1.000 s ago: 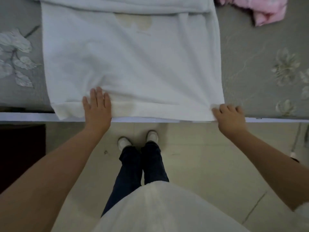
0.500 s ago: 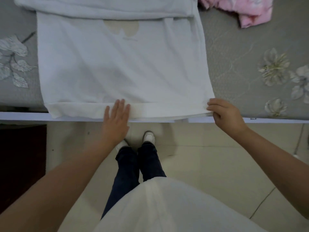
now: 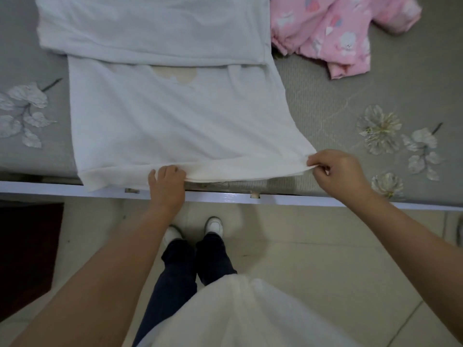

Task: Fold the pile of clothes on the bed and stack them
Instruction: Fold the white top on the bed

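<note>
Both hands (image 3: 166, 182) (image 3: 337, 171) grip white shirt (image 3: 175, 126) hem; pink garment (image 3: 345, 33) beyond.

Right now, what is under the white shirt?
The grey flowered bedspread shows around the white shirt, and under its lifted hem. Whatever lies beneath its middle is covered.

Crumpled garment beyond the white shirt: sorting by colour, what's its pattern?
The crumpled garment is pink with small white cartoon prints; head view.
</note>
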Action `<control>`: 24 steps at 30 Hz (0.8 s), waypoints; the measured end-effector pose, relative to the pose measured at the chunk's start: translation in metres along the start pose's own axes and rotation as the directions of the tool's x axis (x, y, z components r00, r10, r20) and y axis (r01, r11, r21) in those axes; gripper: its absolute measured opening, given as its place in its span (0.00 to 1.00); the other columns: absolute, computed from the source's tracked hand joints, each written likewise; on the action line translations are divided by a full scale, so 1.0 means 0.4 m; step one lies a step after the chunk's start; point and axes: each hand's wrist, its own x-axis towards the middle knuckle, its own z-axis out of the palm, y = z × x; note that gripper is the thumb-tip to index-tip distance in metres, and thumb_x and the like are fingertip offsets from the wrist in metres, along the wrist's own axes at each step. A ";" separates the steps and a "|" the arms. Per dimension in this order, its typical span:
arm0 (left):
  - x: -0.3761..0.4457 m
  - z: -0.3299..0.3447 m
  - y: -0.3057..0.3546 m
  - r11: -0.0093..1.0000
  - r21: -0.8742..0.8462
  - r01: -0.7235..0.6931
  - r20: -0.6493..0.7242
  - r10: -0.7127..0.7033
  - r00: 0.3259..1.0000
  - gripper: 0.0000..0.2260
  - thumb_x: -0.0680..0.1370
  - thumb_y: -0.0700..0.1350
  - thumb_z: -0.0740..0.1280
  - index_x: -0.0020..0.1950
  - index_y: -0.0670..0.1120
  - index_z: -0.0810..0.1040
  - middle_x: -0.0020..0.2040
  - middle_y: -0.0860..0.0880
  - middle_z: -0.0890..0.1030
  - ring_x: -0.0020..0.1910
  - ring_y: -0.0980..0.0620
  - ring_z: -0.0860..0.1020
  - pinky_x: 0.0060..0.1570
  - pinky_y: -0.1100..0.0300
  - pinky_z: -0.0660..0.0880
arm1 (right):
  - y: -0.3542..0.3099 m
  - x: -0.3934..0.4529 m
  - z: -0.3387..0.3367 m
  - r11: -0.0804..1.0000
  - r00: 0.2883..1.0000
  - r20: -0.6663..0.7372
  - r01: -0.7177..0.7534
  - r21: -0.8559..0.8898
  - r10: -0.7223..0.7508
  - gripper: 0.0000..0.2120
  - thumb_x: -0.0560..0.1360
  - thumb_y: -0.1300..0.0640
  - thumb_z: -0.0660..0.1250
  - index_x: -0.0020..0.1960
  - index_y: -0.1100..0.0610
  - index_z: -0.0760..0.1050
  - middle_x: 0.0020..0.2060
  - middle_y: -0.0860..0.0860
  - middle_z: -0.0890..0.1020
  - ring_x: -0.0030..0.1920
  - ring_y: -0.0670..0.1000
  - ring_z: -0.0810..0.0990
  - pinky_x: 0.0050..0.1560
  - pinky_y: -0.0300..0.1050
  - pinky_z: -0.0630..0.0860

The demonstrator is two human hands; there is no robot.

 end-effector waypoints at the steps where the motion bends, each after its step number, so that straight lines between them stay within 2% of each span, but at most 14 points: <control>1: 0.003 -0.002 -0.009 0.998 -0.058 -0.033 -0.019 0.032 0.999 0.14 0.73 0.30 0.58 0.58 0.34 0.75 0.59 0.35 0.74 0.61 0.39 0.70 0.67 0.44 0.54 | 0.011 -0.006 0.017 0.999 0.999 0.040 -0.014 -0.030 0.016 0.09 0.60 0.77 0.65 0.37 0.71 0.80 0.34 0.65 0.82 0.35 0.63 0.82 0.40 0.42 0.72; 3: 0.000 -0.009 -0.020 0.980 -0.176 -0.094 -0.048 0.087 0.995 0.14 0.69 0.29 0.57 0.52 0.29 0.76 0.50 0.30 0.78 0.51 0.33 0.77 0.61 0.40 0.64 | 0.035 -0.014 0.061 0.986 0.972 0.194 -0.113 -0.122 0.135 0.11 0.66 0.73 0.68 0.48 0.72 0.78 0.43 0.66 0.80 0.46 0.65 0.79 0.46 0.49 0.74; 5: -0.005 -0.030 -0.036 0.974 -0.190 -0.127 -0.056 0.118 0.991 0.14 0.68 0.31 0.54 0.46 0.29 0.76 0.38 0.31 0.78 0.39 0.34 0.78 0.49 0.43 0.73 | 0.047 -0.016 0.122 0.928 0.849 0.423 -0.185 -0.324 0.317 0.22 0.72 0.60 0.68 0.62 0.67 0.69 0.55 0.63 0.74 0.59 0.60 0.72 0.54 0.49 0.70; 7: 0.000 -0.052 -0.061 0.979 -0.143 -0.145 -0.010 0.145 0.989 0.11 0.73 0.34 0.54 0.48 0.31 0.74 0.37 0.33 0.77 0.36 0.37 0.77 0.36 0.51 0.70 | 0.035 -0.010 0.190 0.867 0.733 0.539 -0.139 -0.479 0.415 0.27 0.74 0.51 0.67 0.67 0.62 0.62 0.60 0.58 0.69 0.63 0.57 0.66 0.56 0.48 0.69; 8: 0.005 -0.061 -0.073 0.985 -0.106 -0.136 0.042 0.141 0.989 0.10 0.76 0.35 0.54 0.51 0.33 0.73 0.39 0.34 0.77 0.38 0.38 0.76 0.35 0.53 0.67 | 0.025 -0.005 0.223 0.848 0.717 0.551 -0.105 -0.519 0.426 0.27 0.74 0.51 0.66 0.67 0.60 0.60 0.62 0.57 0.67 0.64 0.56 0.65 0.56 0.47 0.70; 10: 0.020 -0.074 -0.098 0.989 -0.059 -0.139 0.091 0.144 0.985 0.11 0.79 0.42 0.59 0.56 0.36 0.70 0.42 0.36 0.78 0.40 0.39 0.77 0.35 0.55 0.63 | 0.009 0.012 0.275 0.816 0.735 0.524 -0.067 -0.574 0.430 0.24 0.75 0.56 0.65 0.67 0.59 0.60 0.64 0.56 0.67 0.65 0.55 0.65 0.57 0.47 0.69; 13: 0.042 -0.092 -0.134 0.987 -0.016 -0.162 0.224 0.161 0.961 0.23 0.75 0.54 0.65 0.63 0.41 0.66 0.49 0.40 0.78 0.47 0.40 0.78 0.40 0.55 0.67 | 0.006 0.049 0.295 0.764 0.766 0.480 -0.023 -0.645 0.428 0.17 0.75 0.66 0.58 0.64 0.58 0.66 0.61 0.56 0.71 0.63 0.56 0.69 0.58 0.47 0.67; 15: 0.045 -0.089 -0.171 0.985 0.101 -0.144 0.291 0.109 0.950 0.24 0.76 0.49 0.65 0.69 0.43 0.62 0.56 0.41 0.75 0.52 0.41 0.76 0.47 0.53 0.71 | 0.014 0.063 0.278 0.723 0.784 0.471 0.040 -0.689 0.405 0.15 0.75 0.65 0.57 0.61 0.57 0.69 0.57 0.54 0.76 0.60 0.55 0.72 0.57 0.47 0.66; 17: 0.036 -0.083 -0.211 0.990 0.138 -0.005 0.273 -0.033 0.961 0.20 0.79 0.40 0.59 0.70 0.41 0.62 0.60 0.38 0.71 0.55 0.39 0.74 0.53 0.51 0.70 | 0.026 0.061 0.240 0.662 0.782 0.455 0.073 -0.746 0.426 0.14 0.74 0.64 0.58 0.58 0.55 0.70 0.53 0.53 0.79 0.57 0.54 0.74 0.58 0.45 0.65; 19: 0.014 -0.077 -0.249 0.982 0.071 0.173 0.241 -0.185 0.953 0.15 0.79 0.38 0.58 0.65 0.38 0.68 0.59 0.36 0.70 0.55 0.37 0.73 0.54 0.49 0.69 | 0.039 0.049 0.200 0.585 0.796 0.395 0.065 -0.808 0.458 0.13 0.74 0.63 0.58 0.57 0.54 0.71 0.53 0.51 0.79 0.57 0.54 0.74 0.59 0.45 0.64; 20: 0.007 -0.074 -0.264 0.975 0.030 0.218 0.213 -0.219 0.952 0.13 0.79 0.38 0.58 0.63 0.36 0.71 0.58 0.35 0.70 0.54 0.37 0.73 0.52 0.48 0.70 | 0.039 0.045 0.185 0.558 0.802 0.370 0.056 -0.828 0.469 0.14 0.74 0.62 0.57 0.58 0.53 0.71 0.54 0.51 0.79 0.57 0.54 0.73 0.59 0.45 0.64; 24: -0.007 -0.064 -0.287 0.942 -0.143 0.303 0.073 -0.295 0.953 0.11 0.78 0.37 0.59 0.59 0.37 0.72 0.59 0.35 0.67 0.51 0.36 0.72 0.47 0.49 0.69 | 0.012 0.046 0.178 0.518 0.778 0.383 0.087 -0.851 0.498 0.15 0.75 0.61 0.56 0.60 0.53 0.71 0.58 0.51 0.75 0.61 0.54 0.69 0.64 0.49 0.61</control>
